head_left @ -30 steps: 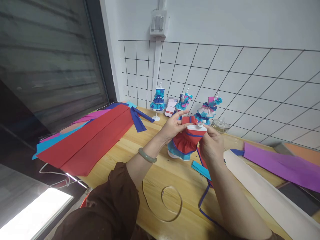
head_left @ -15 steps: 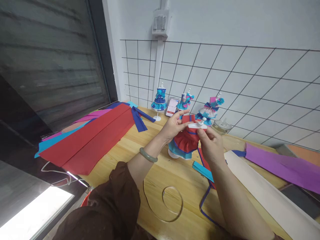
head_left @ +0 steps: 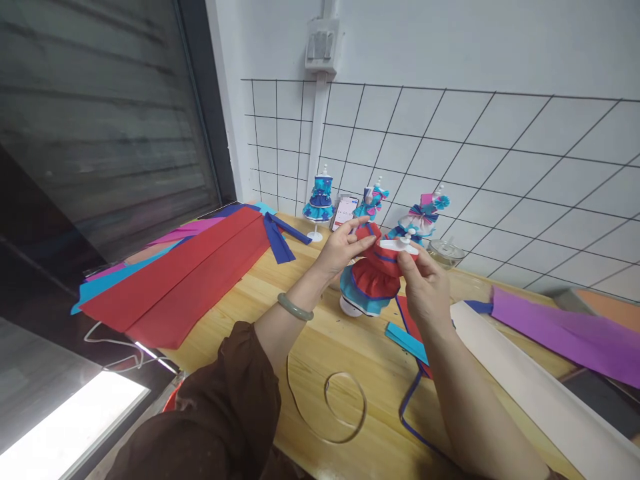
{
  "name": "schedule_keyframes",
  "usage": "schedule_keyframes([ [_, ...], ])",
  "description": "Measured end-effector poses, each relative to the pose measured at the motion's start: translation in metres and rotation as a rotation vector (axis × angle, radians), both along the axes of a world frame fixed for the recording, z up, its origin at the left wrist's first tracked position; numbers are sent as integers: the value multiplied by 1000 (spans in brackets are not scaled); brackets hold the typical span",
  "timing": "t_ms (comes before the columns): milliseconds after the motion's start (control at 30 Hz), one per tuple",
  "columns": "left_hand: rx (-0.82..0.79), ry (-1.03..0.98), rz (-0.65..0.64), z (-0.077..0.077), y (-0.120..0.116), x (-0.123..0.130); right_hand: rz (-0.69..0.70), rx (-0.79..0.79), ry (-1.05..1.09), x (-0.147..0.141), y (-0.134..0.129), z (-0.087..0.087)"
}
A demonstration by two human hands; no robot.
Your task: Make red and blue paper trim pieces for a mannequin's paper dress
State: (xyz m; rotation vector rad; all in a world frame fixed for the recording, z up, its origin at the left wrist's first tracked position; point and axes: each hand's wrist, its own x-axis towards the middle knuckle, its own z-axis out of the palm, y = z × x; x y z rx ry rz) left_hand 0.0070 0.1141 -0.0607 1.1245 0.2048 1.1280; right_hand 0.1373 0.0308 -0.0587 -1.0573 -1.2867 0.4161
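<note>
Slightly up and to the right of their position in the earlier frame, the white shoulders of the dress form (head_left: pixel 399 245) had shifted, and more of the layered skirt (head_left: pixel 373 280) showed below. At far left, a broad red sheet (head_left: pixel 185 273), matte and cloth-like, lay lengthwise over other coloured sheets, its long creases suggesting that it had been folded. Beside its far end, dark blue strips (head_left: pixel 280 243) crossed loosely. A small dressed stand (head_left: pixel 320 200) stood upright near the wall, its frills clear of the flat stock. The left hand (head_left: pixel 340 250) was narrowed on a red band (head_left: pixel 367 233) with a blue stripe, thumb opposed to fingers, probably to hold the band out from the bodice. The form itself was above the table (head_left: pixel 250 307), between the two hands and tilted; its skirt was gathered red over turquoise, flaring in soft pleats above a round white base. The right hand (head_left: pixel 427 287) was closed in a pinch at the shoulder edge, a hold that likely steadied the smooth, hard top. Farther right, a folded turquoise strip (head_left: pixel 406 341), a smooth cream sheet (head_left: pixel 530 387) and a purple sheet (head_left: pixel 565 333) lay flat.
</note>
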Motion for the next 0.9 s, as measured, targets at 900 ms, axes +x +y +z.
schedule_keyframes([
  [900, -30, -3, -48, 2, 11, -17, -110, -106, 7, 6, 2, 0],
])
